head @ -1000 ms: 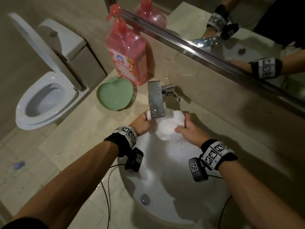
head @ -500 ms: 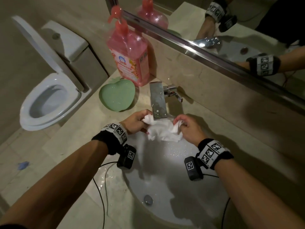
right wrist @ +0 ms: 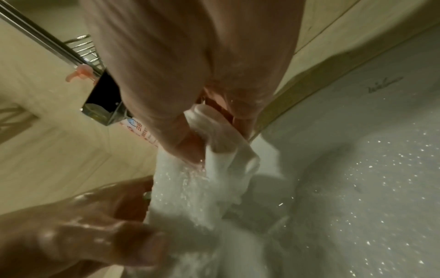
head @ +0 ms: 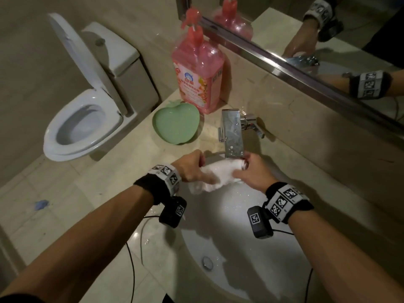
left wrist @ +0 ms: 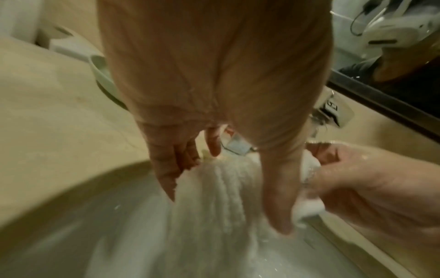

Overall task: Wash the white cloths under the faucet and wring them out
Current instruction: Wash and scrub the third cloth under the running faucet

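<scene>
One white cloth (head: pixel 220 174) is gripped by both hands just under the faucet (head: pixel 232 136), above the sink (head: pixel 240 248). The left hand (head: pixel 192 169) is curled round the cloth's left end, w/ a loose tail hanging below it. The right hand (head: pixel 251 173) is clenched on the right end, thumb and fingers pinched round the bunched fabric. Water drops are seen on the cloth & basin. On the tabletop (head: pixel 109 200), behind-left: 1 green dish (head: pixel 176 125), 1 pink soap bottle (head: pixel 197 77). Further left, 1 toilet (head: pixel 85 119), lid up.
</scene>
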Tool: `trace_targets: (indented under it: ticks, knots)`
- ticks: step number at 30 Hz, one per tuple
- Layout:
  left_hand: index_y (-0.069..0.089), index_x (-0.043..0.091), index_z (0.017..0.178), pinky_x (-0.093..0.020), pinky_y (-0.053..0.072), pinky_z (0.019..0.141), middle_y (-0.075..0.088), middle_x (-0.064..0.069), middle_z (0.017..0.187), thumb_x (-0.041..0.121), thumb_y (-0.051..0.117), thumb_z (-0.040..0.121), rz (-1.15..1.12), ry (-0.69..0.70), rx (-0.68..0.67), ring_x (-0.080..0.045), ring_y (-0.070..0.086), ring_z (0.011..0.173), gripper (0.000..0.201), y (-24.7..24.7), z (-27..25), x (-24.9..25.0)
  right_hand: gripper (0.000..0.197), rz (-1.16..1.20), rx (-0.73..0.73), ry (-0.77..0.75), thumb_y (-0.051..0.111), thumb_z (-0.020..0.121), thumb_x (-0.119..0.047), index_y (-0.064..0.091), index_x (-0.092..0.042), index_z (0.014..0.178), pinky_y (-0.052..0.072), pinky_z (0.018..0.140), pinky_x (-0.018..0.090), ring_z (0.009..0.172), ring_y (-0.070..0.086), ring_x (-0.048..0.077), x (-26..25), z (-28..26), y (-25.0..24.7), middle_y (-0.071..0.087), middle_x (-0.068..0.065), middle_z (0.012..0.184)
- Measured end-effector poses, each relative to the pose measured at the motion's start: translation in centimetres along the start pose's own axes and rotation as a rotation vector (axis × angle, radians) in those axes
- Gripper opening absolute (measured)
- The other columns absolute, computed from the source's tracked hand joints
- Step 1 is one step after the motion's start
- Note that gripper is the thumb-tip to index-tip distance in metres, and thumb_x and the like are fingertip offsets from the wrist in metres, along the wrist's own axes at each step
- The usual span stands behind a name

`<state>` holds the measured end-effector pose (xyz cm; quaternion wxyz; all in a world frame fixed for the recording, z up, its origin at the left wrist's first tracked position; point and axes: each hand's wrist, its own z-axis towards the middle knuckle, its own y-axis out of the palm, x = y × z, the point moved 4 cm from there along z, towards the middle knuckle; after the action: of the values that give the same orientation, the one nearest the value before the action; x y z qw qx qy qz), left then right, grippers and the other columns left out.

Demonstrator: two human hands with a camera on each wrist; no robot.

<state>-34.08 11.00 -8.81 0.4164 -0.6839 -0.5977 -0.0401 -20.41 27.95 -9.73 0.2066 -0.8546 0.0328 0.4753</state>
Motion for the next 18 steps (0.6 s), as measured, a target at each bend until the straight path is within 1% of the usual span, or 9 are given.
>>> trace_targets:
  ticks: [3, 5, 7, 9, 11, 12, 14, 15, 18]
  knots:
    - [0.040, 0.021, 0.128, -0.029, 0.049, 0.080, 0.057, 0.006, 0.109, 0.047, 0.092, 0.052, 0.034, 0.005, 0.025, -0.017, 0.058, 0.095, 0.096, 2.0, 1.0, 1.3, 0.040, 0.010, 0.017, -0.053, 0.079, 0.074, 0.000, 0.070, -0.026, 0.102, 0.058, 0.081, 0.029, 0.094, 0.071, 0.010, -0.4, -0.1, -0.1, 0.076, -0.007, 0.099]
    - [0.051, 0.020, 0.131, -0.024, 0.045, 0.080, 0.064, 0.000, 0.116, 0.040, 0.089, 0.063, 0.112, 0.053, 0.050, -0.021, 0.061, 0.098, 0.080, 3.1, 1.9, 2.3, 0.035, -0.033, 0.057, -0.089, 0.079, 0.074, -0.003, 0.070, -0.022, 0.101, 0.057, 0.077, 0.027, 0.090, 0.070, 0.009, -0.5, -0.4, -0.8, 0.075, -0.008, 0.096]
    - [0.060, 0.021, 0.127, -0.018, 0.041, 0.085, 0.066, -0.003, 0.122, 0.039, 0.079, 0.076, 0.194, 0.162, 0.049, -0.022, 0.061, 0.110, 0.057, 3.6, 2.3, 3.6, 0.030, -0.066, 0.097, -0.107, 0.079, 0.073, -0.004, 0.067, -0.028, 0.087, 0.049, 0.060, 0.013, 0.072, 0.063, -0.007, -0.2, -0.7, -1.9, 0.071, -0.016, 0.083]
    - [0.061, 0.019, 0.128, -0.012, 0.037, 0.093, 0.066, -0.006, 0.123, 0.036, 0.072, 0.084, 0.187, 0.272, 0.045, -0.022, 0.060, 0.115, 0.048, 3.8, 2.3, 4.6, 0.032, -0.083, 0.085, -0.080, 0.077, 0.072, -0.002, 0.067, -0.030, 0.083, 0.045, 0.056, 0.010, 0.071, 0.062, -0.007, 0.4, -1.0, -2.9, 0.070, -0.015, 0.090]
    - [0.059, 0.018, 0.130, -0.020, 0.042, 0.100, 0.066, -0.007, 0.122, 0.032, 0.068, 0.086, 0.157, 0.341, 0.061, -0.025, 0.061, 0.114, 0.047, 3.9, 2.3, 5.4, 0.031, -0.107, 0.016, -0.005, 0.076, 0.072, -0.002, 0.066, -0.029, 0.084, 0.055, 0.067, 0.024, 0.085, 0.066, 0.005, 1.3, -0.9, -3.6, 0.070, -0.010, 0.108]
    - [0.059, 0.019, 0.129, -0.025, 0.046, 0.096, 0.067, -0.006, 0.116, 0.030, 0.066, 0.087, 0.177, 0.358, 0.074, -0.026, 0.063, 0.110, 0.044, 4.1, 2.4, 5.6, 0.031, -0.118, -0.023, 0.044, 0.076, 0.072, -0.004, 0.064, -0.028, 0.086, 0.058, 0.075, 0.033, 0.092, 0.067, 0.013, 1.7, -0.9, -3.8, 0.068, -0.007, 0.114]
    - [0.064, 0.021, 0.120, -0.025, 0.049, 0.084, 0.066, -0.001, 0.097, 0.026, 0.062, 0.088, 0.239, 0.339, 0.066, -0.027, 0.067, 0.099, 0.033, 4.3, 2.6, 6.0, 0.041, -0.054, -0.095, 0.107, 0.077, 0.071, -0.005, 0.055, -0.028, 0.097, 0.057, 0.084, 0.043, 0.100, 0.064, 0.022, 2.5, -0.9, -3.6, 0.062, 0.000, 0.121]
    - [0.066, 0.020, 0.115, -0.025, 0.049, 0.083, 0.066, 0.000, 0.096, 0.023, 0.061, 0.087, 0.244, 0.322, 0.064, -0.027, 0.067, 0.099, 0.029, 4.3, 2.9, 6.1, 0.052, 0.012, -0.127, 0.123, 0.079, 0.071, -0.005, 0.049, -0.028, 0.108, 0.059, 0.086, 0.047, 0.107, 0.062, 0.024, 2.7, -0.8, -3.2, 0.059, 0.002, 0.125]
    - [0.067, 0.022, 0.113, -0.021, 0.044, 0.088, 0.066, 0.002, 0.110, 0.025, 0.067, 0.085, 0.277, 0.350, 0.062, -0.021, 0.062, 0.108, 0.028, 4.2, 3.2, 6.7, 0.096, 0.182, -0.204, 0.234, 0.085, 0.070, -0.001, 0.030, -0.029, 0.143, 0.063, 0.077, 0.043, 0.118, 0.059, 0.028, 3.3, -0.2, -1.6, 0.051, 0.002, 0.136]
